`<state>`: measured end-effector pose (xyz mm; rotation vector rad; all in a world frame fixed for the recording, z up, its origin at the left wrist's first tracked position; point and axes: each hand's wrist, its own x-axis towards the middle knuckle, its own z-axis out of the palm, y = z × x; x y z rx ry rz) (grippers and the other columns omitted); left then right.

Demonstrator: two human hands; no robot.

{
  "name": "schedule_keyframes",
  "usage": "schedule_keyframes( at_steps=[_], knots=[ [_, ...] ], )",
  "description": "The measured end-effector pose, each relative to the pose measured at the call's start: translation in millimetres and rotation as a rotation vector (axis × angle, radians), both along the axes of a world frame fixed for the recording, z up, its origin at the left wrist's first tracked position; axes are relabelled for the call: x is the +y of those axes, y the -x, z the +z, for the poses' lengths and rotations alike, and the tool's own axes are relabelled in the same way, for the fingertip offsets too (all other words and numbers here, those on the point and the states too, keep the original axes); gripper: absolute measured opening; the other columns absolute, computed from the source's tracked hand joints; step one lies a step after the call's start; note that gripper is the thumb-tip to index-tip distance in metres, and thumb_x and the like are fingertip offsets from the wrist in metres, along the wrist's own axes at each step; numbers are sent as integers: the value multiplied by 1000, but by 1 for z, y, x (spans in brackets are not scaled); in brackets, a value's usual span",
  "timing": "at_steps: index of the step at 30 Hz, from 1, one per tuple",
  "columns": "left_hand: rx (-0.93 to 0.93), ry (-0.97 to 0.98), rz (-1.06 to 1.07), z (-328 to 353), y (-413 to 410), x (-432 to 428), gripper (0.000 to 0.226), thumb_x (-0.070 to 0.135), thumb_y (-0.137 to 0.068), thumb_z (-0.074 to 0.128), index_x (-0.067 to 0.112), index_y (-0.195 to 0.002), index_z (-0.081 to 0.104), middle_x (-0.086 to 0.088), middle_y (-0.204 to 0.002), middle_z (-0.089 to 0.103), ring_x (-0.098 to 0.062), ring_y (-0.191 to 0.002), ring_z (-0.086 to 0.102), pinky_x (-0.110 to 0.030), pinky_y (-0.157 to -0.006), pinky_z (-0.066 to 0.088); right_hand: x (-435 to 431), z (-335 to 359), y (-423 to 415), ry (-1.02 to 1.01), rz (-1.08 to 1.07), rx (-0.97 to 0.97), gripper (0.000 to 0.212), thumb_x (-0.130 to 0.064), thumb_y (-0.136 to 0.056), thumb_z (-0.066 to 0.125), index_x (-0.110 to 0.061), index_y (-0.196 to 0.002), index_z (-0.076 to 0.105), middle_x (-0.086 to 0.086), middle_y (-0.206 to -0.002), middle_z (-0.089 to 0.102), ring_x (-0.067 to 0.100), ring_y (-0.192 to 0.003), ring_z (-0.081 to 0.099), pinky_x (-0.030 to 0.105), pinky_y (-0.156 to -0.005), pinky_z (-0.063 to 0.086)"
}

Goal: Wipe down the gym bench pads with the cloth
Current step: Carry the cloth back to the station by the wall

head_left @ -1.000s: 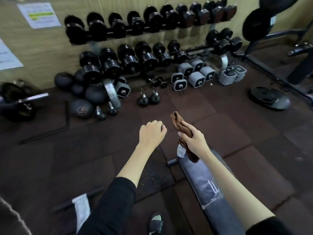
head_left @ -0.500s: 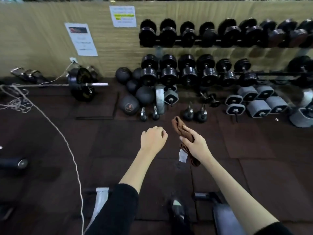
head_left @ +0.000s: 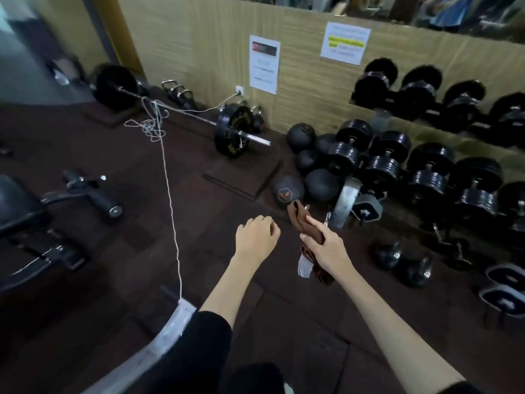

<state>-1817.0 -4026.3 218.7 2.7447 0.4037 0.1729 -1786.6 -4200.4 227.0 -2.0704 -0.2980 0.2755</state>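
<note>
My right hand [head_left: 326, 245] is held out in front of me, closed around a folded brown cloth [head_left: 301, 220] with a white tag hanging below. Beside it, my left hand [head_left: 255, 237] is loosely curled with nothing in it. A black padded bench [head_left: 17, 206] on a metal frame stands at the far left edge, well away from both hands. The grey bench pad seen earlier is out of view.
A dumbbell rack [head_left: 426, 155] fills the right side, with medicine balls [head_left: 321, 183] and kettlebells [head_left: 403, 260] on the floor beside it. A loaded barbell [head_left: 233, 132] lies by the wall. A white cord [head_left: 170, 200] runs across the dark rubber floor to a grey metal bar [head_left: 159, 342].
The view has swung to the left: the grey bench pad has dropped out of sight and a black bench has come in at the left. Both hands keep their pose.
</note>
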Motion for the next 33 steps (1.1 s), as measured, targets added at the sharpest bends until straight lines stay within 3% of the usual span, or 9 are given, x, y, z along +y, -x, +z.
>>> schedule_keyframes(
  at_steps=[2, 5, 9, 11, 14, 16, 19, 24, 33],
  knots=[
    [2, 1, 57, -1, -13, 12, 27, 30, -94, 40, 16, -98, 63, 1, -96, 61, -24, -93, 56, -36, -77, 39, 13, -1, -22, -20, 48, 26, 50, -22, -89, 63, -24, -138, 49, -3, -130, 57, 4, -111, 53, -2, -76, 37],
    [-14, -27, 136, -4, -37, 33, 27, 30, -94, 40, 17, -98, 63, 1, -97, 62, -24, -93, 57, -35, -75, 39, 37, -3, -57, -31, 122, 37, 51, -23, -89, 64, -26, -137, 49, -4, -131, 58, 5, -114, 54, 9, -87, 40],
    [-25, -56, 213, -9, -73, 66, 26, 29, -93, 42, 15, -96, 63, 0, -95, 62, -26, -92, 56, -34, -71, 35, 74, -8, -106, -34, 179, 55, 50, -20, -88, 64, -22, -136, 50, -4, -128, 58, -1, -109, 50, -5, -75, 34],
    [-45, -67, 262, -12, -92, 86, 24, 27, -92, 44, 13, -92, 64, -2, -90, 63, -28, -87, 57, -34, -67, 32, 96, -12, -132, -25, 222, 45, 50, -19, -88, 65, -21, -136, 51, -3, -130, 57, -2, -108, 49, -6, -75, 33],
    [-117, -57, 329, -14, -122, 119, 21, 24, -87, 49, 10, -80, 64, -5, -78, 63, -32, -78, 60, -34, -64, 35, 134, -13, -172, -24, 271, 56, 50, -22, -88, 64, -24, -136, 50, -2, -130, 58, 1, -110, 52, 6, -86, 37],
    [-54, -64, 354, -12, -142, 141, 23, 26, -91, 45, 12, -88, 64, -3, -87, 64, -29, -86, 59, -35, -69, 37, 161, -13, -199, -12, 299, 63, 50, -22, -88, 64, -25, -136, 50, -2, -129, 59, 4, -110, 53, 15, -90, 38],
    [-36, -89, 385, -12, -174, 179, 25, 28, -93, 42, 14, -96, 63, -2, -95, 64, -28, -92, 58, -35, -73, 37, 203, -10, -237, -9, 352, 68, 50, -24, -88, 64, -27, -136, 49, -3, -132, 57, 9, -119, 53, 19, -95, 38],
    [-66, -105, 434, -11, -226, 235, 24, 27, -91, 46, 14, -95, 65, -3, -92, 65, -29, -89, 59, -36, -72, 39, 261, -2, -294, -11, 390, 16, 49, -21, -88, 64, -25, -135, 51, -4, -130, 58, 3, -115, 52, 8, -88, 33],
    [-116, -149, 541, -19, -317, 320, 22, 27, -86, 51, 12, -83, 67, -4, -81, 66, -31, -79, 61, -35, -65, 40, 356, -8, -407, -11, 506, 18, 48, -23, -87, 65, -27, -134, 53, -2, -129, 59, 10, -117, 54, 18, -95, 37]
  ],
)
